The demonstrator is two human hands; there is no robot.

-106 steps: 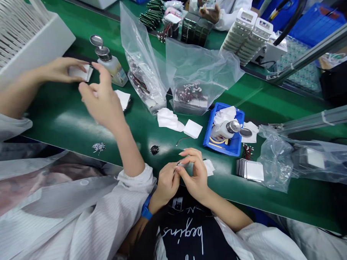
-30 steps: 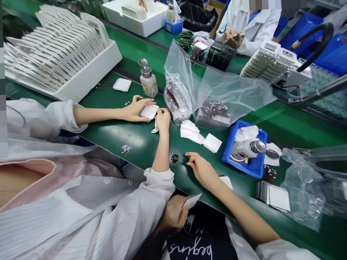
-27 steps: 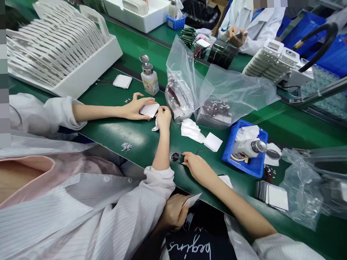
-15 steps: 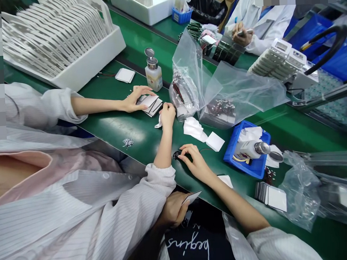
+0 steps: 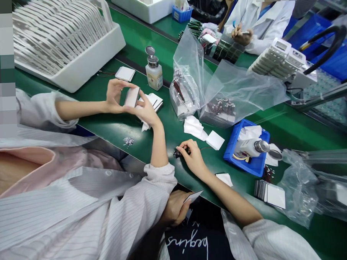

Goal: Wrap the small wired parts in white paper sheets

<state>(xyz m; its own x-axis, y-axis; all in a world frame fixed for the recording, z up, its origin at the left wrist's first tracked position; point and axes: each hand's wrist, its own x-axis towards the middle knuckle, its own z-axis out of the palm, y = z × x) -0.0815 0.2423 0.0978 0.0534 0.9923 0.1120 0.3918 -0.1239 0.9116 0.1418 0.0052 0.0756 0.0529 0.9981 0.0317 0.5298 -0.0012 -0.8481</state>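
My left hand (image 5: 177,207), low at the table's edge, is closed on a thin white square panel (image 5: 193,197) with a dark edge, tilted over my lap. On the green table, my right hand (image 5: 194,154) has thumb and fingers together beside a small pile of black parts (image 5: 177,153). Whether a part is between those fingertips is too small to see. A white square panel (image 5: 215,140) lies beyond this hand, with a thin wire near it. Another white piece (image 5: 224,179) rests by my right forearm.
At left, a co-worker's hands (image 5: 132,101) hold a panel above a white stack. A blue bin (image 5: 258,168) with a bottle (image 5: 253,147) stands right, near stacked panels (image 5: 270,194). Plastic bags (image 5: 189,87), a pump bottle (image 5: 154,73) and a rack of white pieces (image 5: 92,58) stand further back.
The co-worker's hands have come together and lifted a panel from the stack. My right hand's fingers have shifted slightly at the black parts. My left hand keeps its panel in nearly the same place.
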